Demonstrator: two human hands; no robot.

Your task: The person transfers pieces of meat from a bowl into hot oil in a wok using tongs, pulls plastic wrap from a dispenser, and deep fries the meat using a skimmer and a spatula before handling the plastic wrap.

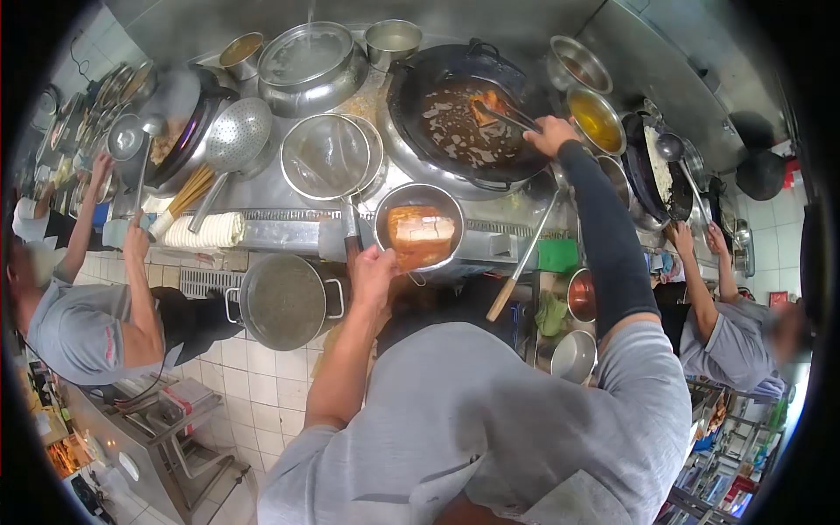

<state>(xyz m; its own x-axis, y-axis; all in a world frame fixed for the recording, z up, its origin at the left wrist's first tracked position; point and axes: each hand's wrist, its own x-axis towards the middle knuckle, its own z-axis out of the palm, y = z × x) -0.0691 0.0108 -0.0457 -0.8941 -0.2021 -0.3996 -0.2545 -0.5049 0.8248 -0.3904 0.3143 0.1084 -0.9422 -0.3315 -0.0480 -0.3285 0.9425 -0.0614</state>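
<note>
My right hand [551, 136] is closed on metal tongs [512, 119]. The tips of the tongs reach a browned piece of meat [486, 107] in dark, bubbling liquid inside the large black wok [407, 114]. My left hand [374, 275] grips the lower left edge of a metal bowl [381, 229]. Inside that bowl lies a slab of pork belly [424, 234], reddish with a pale band. Just left of the bowl, the dark handle of a wire strainer [325, 156] points down toward my left hand.
A perforated skimmer [238, 136], a lidded pot [306, 54] and a bowl of yellow oil [597, 121] stand around the stove. A wooden-handled ladle [529, 254] leans over the front edge. A big pot [284, 302] is below left. Co-workers [92, 328] work at woks on both sides.
</note>
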